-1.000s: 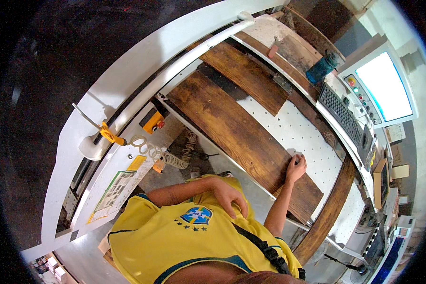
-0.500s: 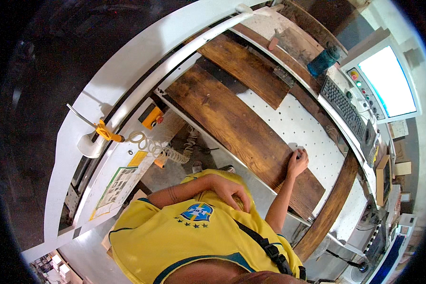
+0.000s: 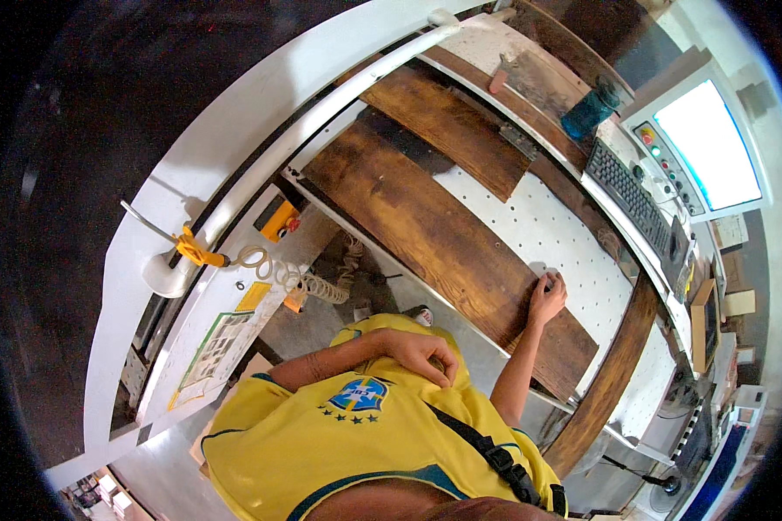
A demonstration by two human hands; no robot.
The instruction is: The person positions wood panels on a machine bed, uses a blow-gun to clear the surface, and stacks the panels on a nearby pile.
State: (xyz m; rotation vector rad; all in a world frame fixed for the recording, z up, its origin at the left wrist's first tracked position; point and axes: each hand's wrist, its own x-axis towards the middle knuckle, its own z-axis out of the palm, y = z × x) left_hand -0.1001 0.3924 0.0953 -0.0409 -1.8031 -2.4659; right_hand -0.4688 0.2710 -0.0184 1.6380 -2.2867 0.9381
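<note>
A long dark-stained wooden board [image 3: 417, 230] lies lengthwise on a white table dotted with small holes [image 3: 552, 230]. My right hand [image 3: 547, 298] rests at the board's far edge, fingers curled in. A small dark spot shows between those fingertips, too small to tell what it is. In front of my yellow shirt, my left hand [image 3: 421, 354] is held with its fingers bent and closed; whatever they hold, if anything, is hidden. A shorter brown board [image 3: 452, 130] lies beyond the long one, and a narrow plank [image 3: 606, 382] crosses the table to the right.
A keyboard [image 3: 627, 187], a lit screen with a button panel [image 3: 708, 143] and a blue bottle [image 3: 591, 111] stand along the far side. At the left, a yellow air gun [image 3: 198, 247] hangs with a coiled hose [image 3: 308, 284] by the white machine frame [image 3: 126, 321].
My left hand's fingers have curled in and the hand has risen slightly. My right hand stays at the long board's edge. The view has shifted a little.
</note>
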